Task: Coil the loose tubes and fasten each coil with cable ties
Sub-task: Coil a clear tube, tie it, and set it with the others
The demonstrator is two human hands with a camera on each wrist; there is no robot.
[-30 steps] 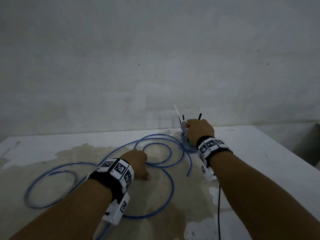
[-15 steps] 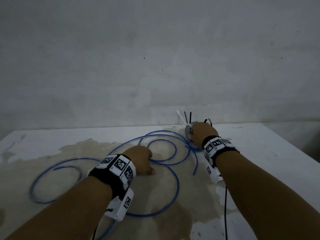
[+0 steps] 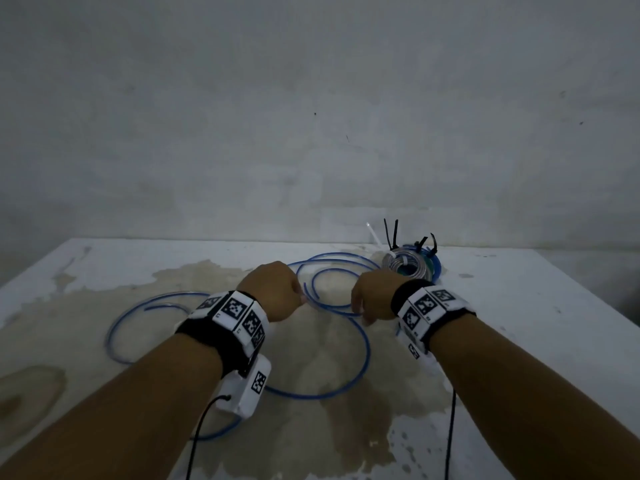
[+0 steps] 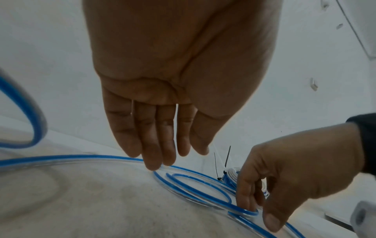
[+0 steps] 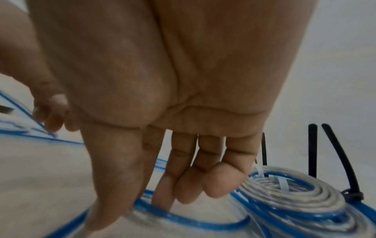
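Behind the right hand (image 3: 372, 299), against the grey wall (image 3: 311, 116), sits a bundle of finished coils (image 3: 407, 265) with black and white cable ties (image 3: 391, 233) sticking up. On the stained white table (image 3: 519, 306) a loose blue tube (image 3: 360, 362) sprawls in wide loops; part runs under the forearms (hidden there). Right thumb and forefinger pinch it. The left hand (image 3: 273, 296) hangs with straight, relaxed fingers (image 4: 150, 159) touching the tube. Wrist views are blurred.
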